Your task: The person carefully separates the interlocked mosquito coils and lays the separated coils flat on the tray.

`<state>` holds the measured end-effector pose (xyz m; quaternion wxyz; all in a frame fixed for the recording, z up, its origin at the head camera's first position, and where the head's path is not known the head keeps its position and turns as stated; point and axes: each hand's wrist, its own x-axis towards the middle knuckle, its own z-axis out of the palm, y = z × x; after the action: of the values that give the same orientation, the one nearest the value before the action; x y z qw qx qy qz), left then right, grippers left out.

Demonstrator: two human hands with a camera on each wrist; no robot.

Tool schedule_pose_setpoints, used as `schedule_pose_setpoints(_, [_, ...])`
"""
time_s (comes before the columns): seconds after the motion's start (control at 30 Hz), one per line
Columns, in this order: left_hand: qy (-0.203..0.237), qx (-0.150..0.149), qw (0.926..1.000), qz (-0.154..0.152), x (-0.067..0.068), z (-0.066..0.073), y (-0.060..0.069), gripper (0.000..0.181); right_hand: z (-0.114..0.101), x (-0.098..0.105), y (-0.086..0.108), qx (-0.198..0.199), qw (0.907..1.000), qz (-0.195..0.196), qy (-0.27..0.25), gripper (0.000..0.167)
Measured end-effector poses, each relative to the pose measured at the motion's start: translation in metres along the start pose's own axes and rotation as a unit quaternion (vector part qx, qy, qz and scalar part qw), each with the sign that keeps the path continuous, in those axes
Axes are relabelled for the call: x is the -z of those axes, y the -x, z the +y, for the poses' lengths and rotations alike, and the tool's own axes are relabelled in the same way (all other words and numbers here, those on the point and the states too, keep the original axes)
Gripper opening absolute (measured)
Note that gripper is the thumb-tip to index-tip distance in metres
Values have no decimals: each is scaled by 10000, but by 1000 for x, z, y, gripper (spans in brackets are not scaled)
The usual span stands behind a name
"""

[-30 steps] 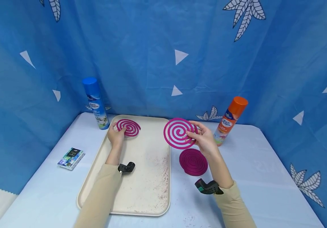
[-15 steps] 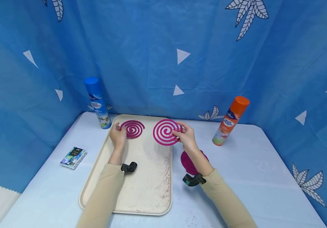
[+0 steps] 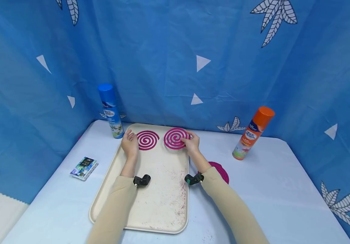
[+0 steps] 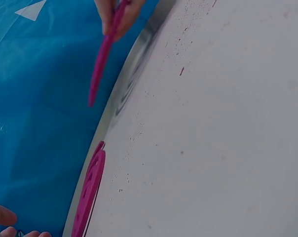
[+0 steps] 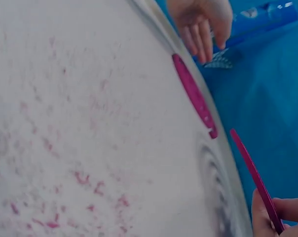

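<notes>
My right hand [image 3: 192,142] pinches a magenta mosquito coil [image 3: 169,142] by its right side, over the far right of a cream tray [image 3: 159,200]. In the right wrist view the held coil [image 5: 248,163] hangs apart from the tray, above its shadow. A second mosquito coil [image 3: 146,149] lies flat at the tray's far left. Beside it is my left hand [image 3: 130,146], fingers loose and holding nothing; the right wrist view also shows this left hand [image 5: 201,24] with its palm side showing. More coil [image 3: 221,172] lies right of the tray, partly hidden by my right forearm.
A blue spray can [image 3: 111,113] stands behind the tray's far left corner. An orange-capped can [image 3: 251,135] stands at the right. A small floral packet [image 3: 84,168] lies to the left. Reddish crumbs dot the tray, and a blue curtain [image 3: 162,67] hangs behind.
My right hand has carried its coil leftward and lowered it over the tray. The left hand has let go of the other coil, which now lies on the tray.
</notes>
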<state>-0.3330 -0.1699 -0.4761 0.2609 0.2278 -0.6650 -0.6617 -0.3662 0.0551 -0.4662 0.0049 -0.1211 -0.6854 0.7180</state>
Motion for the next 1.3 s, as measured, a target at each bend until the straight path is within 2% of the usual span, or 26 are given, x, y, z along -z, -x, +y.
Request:
schedule_pose_setpoints(0.17, [-28,3,9999,106,0,1,1,39,10,-4,-7,26,9997,16,262,44])
schedule_pose_setpoints(0.27, [-42,10,9999,140,0,1,1,38,14,-8,-15,94,9974,16,711,45])
schedule_pose_setpoints(0.3, [-44,8,9999,147,0,1,0,38,14,-8,-17,225,9963,-23,830,46])
schedule_pose_setpoints(0.33, [-38,-4,9999,154,-1,2,0,38,24,-7,-27,456,9954,-46,837,47])
schedule_pose_setpoints(0.4, [-11,-34,9999,167,-2,2,1,38,30,-6,-36,603,9938,-105,928,51])
schedule_pose_setpoints(0.43, [12,-41,9998,180,-2,2,1,38,37,-4,-43,803,9932,-110,842,53])
schedule_pose_setpoints(0.53, [39,-54,9998,182,-5,3,3,37,39,-1,-45,764,9941,-137,762,52])
schedule_pose_setpoints(0.57, [34,-46,9999,156,-6,3,3,37,28,-2,-35,566,9948,-66,850,50])
schedule_pose_setpoints(0.63, [14,-19,10000,69,-8,3,5,35,18,-1,-25,499,9956,21,793,47])
schedule_pose_setpoints(0.67, [-18,-14,10000,4,-10,3,7,34,8,0,-14,330,9960,12,836,45])
schedule_pose_setpoints(0.87, [-64,-20,9990,-445,-23,6,22,33,-11,21,10,152,9975,-277,627,41])
schedule_pose_setpoints(1.0, [-167,-44,9952,-968,-36,13,43,33,-10,45,20,130,9973,-346,630,39])
schedule_pose_setpoints(1.1, [-337,-122,9868,-1579,-47,18,69,34,-7,67,29,75,9968,-337,718,39])
schedule_pose_setpoints(1.2, [-385,-217,9716,-2326,-60,22,102,36,-7,92,38,-47,9952,-321,927,39])
schedule_pose_setpoints(1.3, [-474,-192,9510,-3050,-68,24,135,40,-7,120,49,-219,9924,-313,1169,40])
